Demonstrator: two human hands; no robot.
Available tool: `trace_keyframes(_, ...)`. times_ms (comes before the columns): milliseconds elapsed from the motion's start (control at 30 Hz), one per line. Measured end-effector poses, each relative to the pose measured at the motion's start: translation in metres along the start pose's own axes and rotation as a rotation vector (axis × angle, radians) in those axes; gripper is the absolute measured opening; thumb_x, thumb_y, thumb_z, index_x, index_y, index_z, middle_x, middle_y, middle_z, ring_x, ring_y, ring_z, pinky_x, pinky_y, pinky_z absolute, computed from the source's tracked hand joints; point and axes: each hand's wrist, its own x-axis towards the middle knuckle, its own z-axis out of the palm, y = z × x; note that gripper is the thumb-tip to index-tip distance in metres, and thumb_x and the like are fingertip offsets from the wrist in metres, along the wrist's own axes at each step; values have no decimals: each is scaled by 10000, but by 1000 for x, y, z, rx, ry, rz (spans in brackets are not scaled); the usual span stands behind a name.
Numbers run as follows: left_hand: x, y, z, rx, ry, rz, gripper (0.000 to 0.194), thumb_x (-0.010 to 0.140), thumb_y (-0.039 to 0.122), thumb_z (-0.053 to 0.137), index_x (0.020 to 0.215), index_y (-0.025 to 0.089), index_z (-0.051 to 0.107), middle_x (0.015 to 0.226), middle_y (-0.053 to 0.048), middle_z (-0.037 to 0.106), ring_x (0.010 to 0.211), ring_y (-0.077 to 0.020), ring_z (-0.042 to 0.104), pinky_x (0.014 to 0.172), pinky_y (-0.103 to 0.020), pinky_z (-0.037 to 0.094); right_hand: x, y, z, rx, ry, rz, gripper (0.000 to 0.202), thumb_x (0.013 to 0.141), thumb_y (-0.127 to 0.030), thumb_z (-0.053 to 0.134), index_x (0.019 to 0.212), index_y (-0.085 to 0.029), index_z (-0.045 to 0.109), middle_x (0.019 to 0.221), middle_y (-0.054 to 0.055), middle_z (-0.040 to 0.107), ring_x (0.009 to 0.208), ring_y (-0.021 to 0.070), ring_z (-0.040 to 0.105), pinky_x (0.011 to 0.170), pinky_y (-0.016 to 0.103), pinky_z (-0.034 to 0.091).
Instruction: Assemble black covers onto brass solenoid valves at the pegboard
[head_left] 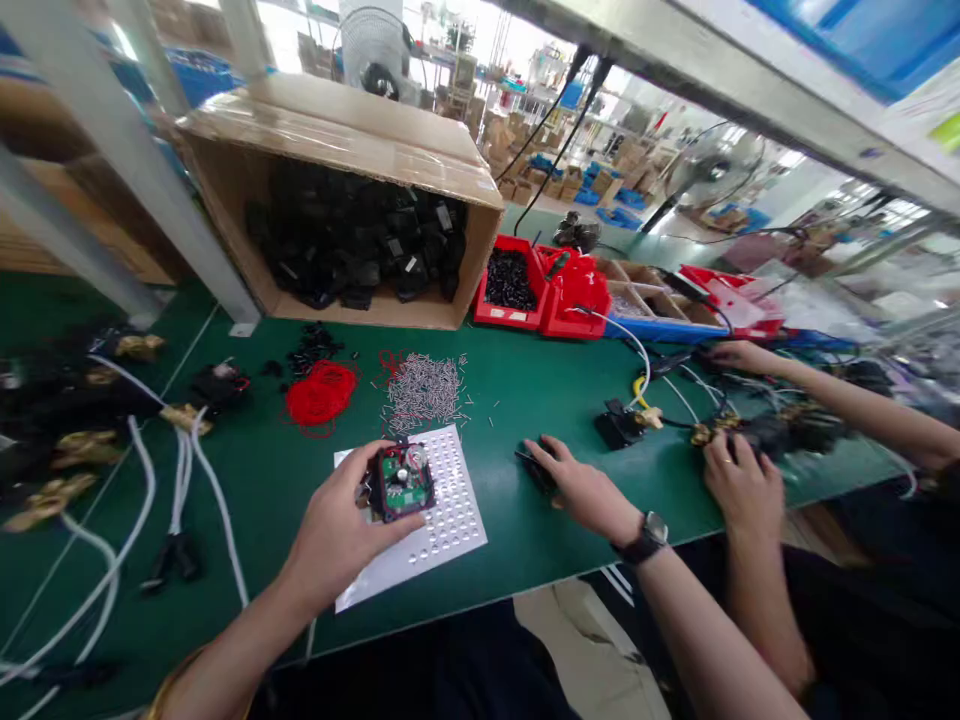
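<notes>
My left hand (337, 520) grips an open black housing (407, 482) by its sides, above a white sheet with rows of shiny round dots (450, 500). Inside the housing a green circuit board (394, 465) and thin wires show. My right hand (581, 490), with a watch on the wrist, has its fingers around a dark object (536, 470) on the green table. Its kind is unclear, since the hand partly covers it. Beyond the sheet lie a pile of small screws (424, 390), a coil of red wire (322, 393) and small black parts (313, 347).
A cardboard box (480, 190) of black parts stands behind, beside red bins (512, 318) and a divided tray (652, 325). Cabled units with brass fittings (187, 417) lie left. At right, a co-worker's hands (742, 490) handle similar units near a black unit (619, 427).
</notes>
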Motion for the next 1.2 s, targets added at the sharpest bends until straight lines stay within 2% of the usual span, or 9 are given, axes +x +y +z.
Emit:
trace_keyframes(100,1,-6,8,89,20,50,640,630,442,722,1163,214,449,1130,-60,569,1000,-242,575,860,-385,489,-4,3,-4,235,186,50,590,696,-104,611,1249,-253,473,1268,98,456,825,204,606,656,279,445)
trace_keyframes(200,0,-3,14,206,39,202,640,642,449,719,1166,202,447,1128,-81,562,1023,-265,554,884,-414,469,-7,-17,-8,954,294,74,373,737,-364,626,1060,-184,579,980,76,570,579,116,504,485,223,390)
trace_keyframes(300,-2,7,22,323,41,377,627,653,427,719,1159,166,457,1075,-112,565,1010,-290,540,879,-433,462,-5,-57,-7,1849,95,85,483,798,-567,457,1080,-186,551,754,27,559,375,38,207,335,172,182)
trace_keyframes(400,-2,16,31,401,21,441,642,650,403,727,1171,148,454,1015,-122,564,965,-303,543,841,-439,472,4,-99,2,2225,-85,117,442,779,-527,516,1102,-226,511,646,-36,509,361,20,118,326,145,122)
trace_keyframes(533,-2,17,37,460,-24,409,662,623,370,755,1170,153,452,1000,-114,549,961,-310,534,840,-451,461,12,-126,8,2136,-18,9,362,812,-483,533,1076,-239,494,630,-63,479,354,18,171,320,125,127)
trace_keyframes(600,-1,17,36,456,-35,392,673,613,364,764,1168,156,445,1005,-109,543,964,-307,527,843,-448,456,9,-127,5,1965,47,-106,349,856,-475,485,1123,-251,468,758,-26,532,420,44,348,342,126,231)
trace_keyframes(700,0,16,33,440,-43,366,680,598,363,776,1153,159,440,1012,-104,538,963,-300,520,843,-441,453,4,-124,-5,1627,180,-283,344,906,-447,417,1166,-224,454,1018,37,541,847,149,550,690,233,474)
trace_keyframes(800,2,17,32,439,-54,351,663,584,363,786,1118,155,453,999,-97,540,943,-292,522,832,-437,456,2,-122,-11,1367,254,-384,378,926,-413,391,1230,-189,402,1172,68,489,1097,199,467,981,328,346)
trace_keyframes(1200,1,10,35,311,10,435,639,624,362,745,1151,151,454,988,-98,513,931,-277,502,848,-440,440,5,-141,-1,1065,365,-301,455,921,-381,363,1310,-150,304,1211,122,497,1095,232,506,965,364,380)
